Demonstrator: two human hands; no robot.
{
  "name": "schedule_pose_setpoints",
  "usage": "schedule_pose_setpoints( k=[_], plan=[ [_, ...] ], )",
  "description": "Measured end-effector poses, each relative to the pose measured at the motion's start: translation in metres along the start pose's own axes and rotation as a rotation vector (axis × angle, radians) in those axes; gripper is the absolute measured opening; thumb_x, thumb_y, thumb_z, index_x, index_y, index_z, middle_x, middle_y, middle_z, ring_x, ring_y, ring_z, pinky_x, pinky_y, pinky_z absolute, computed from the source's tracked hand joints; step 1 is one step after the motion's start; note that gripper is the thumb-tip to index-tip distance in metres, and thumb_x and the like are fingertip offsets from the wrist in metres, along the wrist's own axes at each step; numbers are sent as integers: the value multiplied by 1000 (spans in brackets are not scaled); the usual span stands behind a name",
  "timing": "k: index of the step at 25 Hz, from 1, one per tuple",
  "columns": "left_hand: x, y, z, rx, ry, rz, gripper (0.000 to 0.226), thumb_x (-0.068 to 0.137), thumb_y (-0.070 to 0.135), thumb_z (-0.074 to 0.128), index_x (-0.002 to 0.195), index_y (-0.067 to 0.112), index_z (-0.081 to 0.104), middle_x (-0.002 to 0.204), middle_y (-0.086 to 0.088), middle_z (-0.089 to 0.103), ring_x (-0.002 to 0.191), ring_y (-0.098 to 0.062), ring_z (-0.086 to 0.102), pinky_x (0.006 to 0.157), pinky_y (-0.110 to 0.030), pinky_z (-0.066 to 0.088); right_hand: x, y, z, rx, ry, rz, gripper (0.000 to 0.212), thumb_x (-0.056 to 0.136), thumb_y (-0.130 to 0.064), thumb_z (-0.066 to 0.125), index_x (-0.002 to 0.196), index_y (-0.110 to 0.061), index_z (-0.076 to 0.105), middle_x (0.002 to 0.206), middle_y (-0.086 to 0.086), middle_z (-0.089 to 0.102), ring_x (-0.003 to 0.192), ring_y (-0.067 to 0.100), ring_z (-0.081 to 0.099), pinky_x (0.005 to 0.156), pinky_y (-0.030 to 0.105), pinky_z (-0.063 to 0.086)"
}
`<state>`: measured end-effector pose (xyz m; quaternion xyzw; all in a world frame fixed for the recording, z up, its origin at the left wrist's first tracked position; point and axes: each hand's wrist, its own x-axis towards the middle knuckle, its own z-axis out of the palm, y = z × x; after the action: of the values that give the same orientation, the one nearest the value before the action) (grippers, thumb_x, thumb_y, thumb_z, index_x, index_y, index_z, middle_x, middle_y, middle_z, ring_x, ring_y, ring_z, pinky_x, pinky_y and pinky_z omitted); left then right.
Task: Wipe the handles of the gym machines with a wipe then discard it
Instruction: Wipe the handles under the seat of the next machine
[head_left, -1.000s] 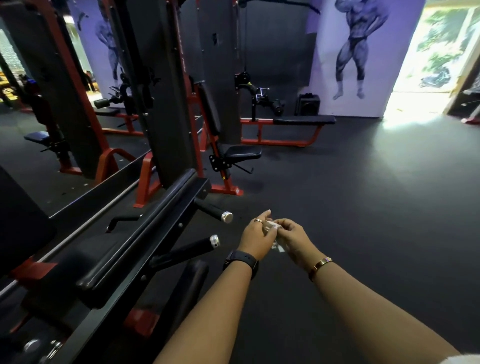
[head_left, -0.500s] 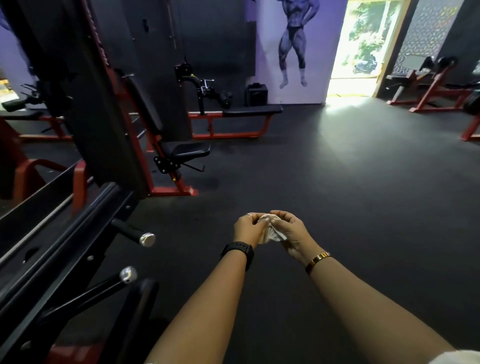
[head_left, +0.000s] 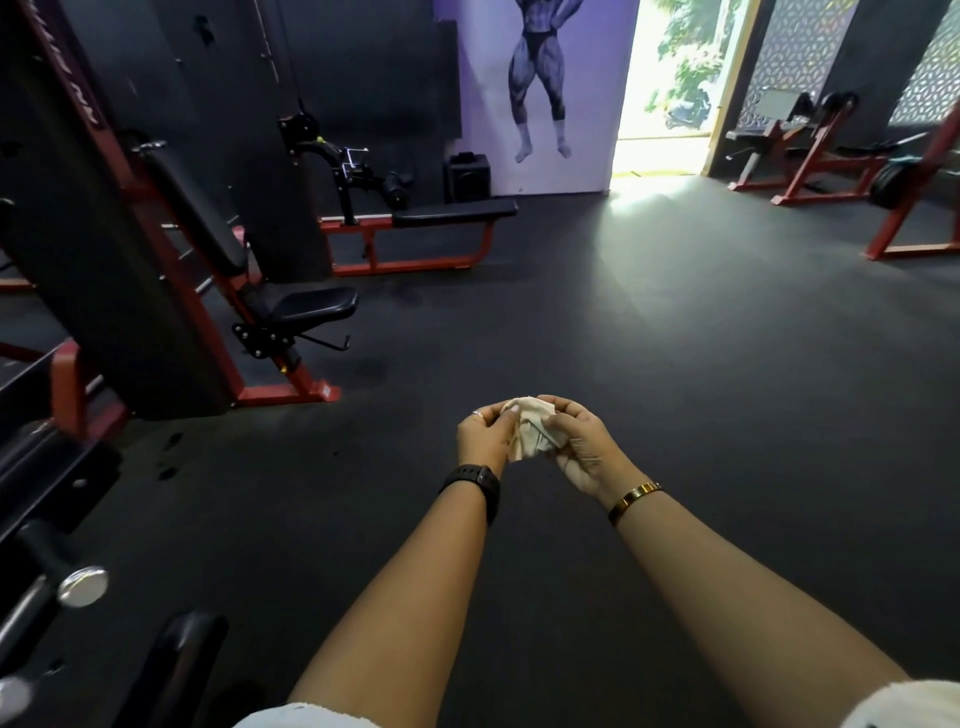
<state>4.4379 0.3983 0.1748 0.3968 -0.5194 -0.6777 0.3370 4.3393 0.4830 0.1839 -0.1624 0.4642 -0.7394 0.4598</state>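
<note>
At lower left, a machine handle (head_left: 78, 587) is lying well aside. Mid-frame, left hand (head_left: 480, 436) and right hand (head_left: 582, 449) are pinching the crumpled wipe (head_left: 530, 428); balling it tight is probably wise for carrying across the floor (head_left: 675, 338) beyond.

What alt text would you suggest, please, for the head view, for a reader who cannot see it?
The left hand and right hand together hold a crumpled pale wipe over a dark gym floor. A red-framed machine with a black seat stands at left; a bright doorway opens in the far wall.
</note>
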Motion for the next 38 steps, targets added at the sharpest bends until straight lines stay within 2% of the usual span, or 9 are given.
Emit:
schedule_pose_setpoints(
  k=[4, 13, 17, 22, 25, 29, 33, 35, 38],
  plan=[
    [28, 2, 27, -113, 24, -16, 3, 90, 11, 64, 89, 14, 65, 85, -5, 71, 77, -16, 69, 72, -30, 57, 32, -14, -16, 37, 19, -17, 34, 87, 9, 51, 120, -1, 53, 109, 19, 62, 90, 27, 65, 66, 32, 57],
    [149, 19, 17, -216, 69, -41, 4, 87, 13, 68, 85, 13, 65, 81, -5, 71, 74, -18, 69, 68, -30, 57, 156, -19, 15, 20, 8, 28, 25, 89, 6, 50, 111, -5, 57, 103, 18, 63, 84, 25, 67, 69, 35, 59],
    [244, 50, -11, -245, 72, -42, 10, 85, 19, 70, 87, 10, 66, 85, -8, 71, 80, -23, 68, 78, -38, 56, 245, -26, 65, 13, -10, 27, 23, 91, 4, 47, 110, -4, 57, 98, 17, 63, 79, 23, 66, 64, 33, 59],
    [362, 94, -68, -341, 125, -88, 24, 88, 31, 63, 81, 7, 63, 72, -7, 66, 68, -22, 65, 73, -37, 54, 354, -20, 143, 13, -41, 68, 22, 92, 0, 44, 109, -4, 57, 95, 16, 63, 76, 23, 66, 64, 35, 57],
    [415, 111, -111, -366, 199, -78, 27, 90, 30, 60, 78, 7, 62, 74, -9, 65, 67, -22, 64, 71, -35, 53, 408, 0, 193, 16, -77, 108, 25, 91, -1, 45, 113, -1, 56, 95, 17, 63, 78, 24, 64, 72, 37, 53],
    [475, 124, -170, -435, 281, -58, 28, 92, 29, 57, 76, 6, 61, 79, -12, 63, 71, -25, 63, 80, -41, 52, 477, 28, 254, 6, -134, 177, 17, 91, -4, 48, 103, -4, 60, 93, 15, 63, 79, 24, 62, 74, 38, 52],
    [542, 138, -235, -486, 402, -39, 28, 94, 29, 54, 86, 3, 62, 91, -17, 64, 83, -31, 64, 88, -48, 51, 555, 64, 320, -27, -242, 257, 22, 92, -4, 46, 111, -1, 56, 97, 18, 61, 82, 26, 61, 78, 40, 50],
    [581, 148, -268, -510, 471, -12, 28, 94, 29, 54, 94, 1, 61, 92, -18, 65, 82, -31, 65, 83, -47, 53, 599, 82, 359, -27, -294, 294, 26, 93, -4, 45, 117, 1, 54, 101, 20, 60, 84, 26, 60, 78, 39, 51],
    [635, 174, -324, -533, 603, 28, 27, 93, 28, 56, 87, 3, 60, 82, -15, 64, 69, -27, 63, 71, -38, 53, 663, 101, 426, -34, -388, 370, 23, 93, -7, 47, 114, 0, 56, 96, 19, 62, 78, 25, 65, 67, 36, 56]
  ],
)
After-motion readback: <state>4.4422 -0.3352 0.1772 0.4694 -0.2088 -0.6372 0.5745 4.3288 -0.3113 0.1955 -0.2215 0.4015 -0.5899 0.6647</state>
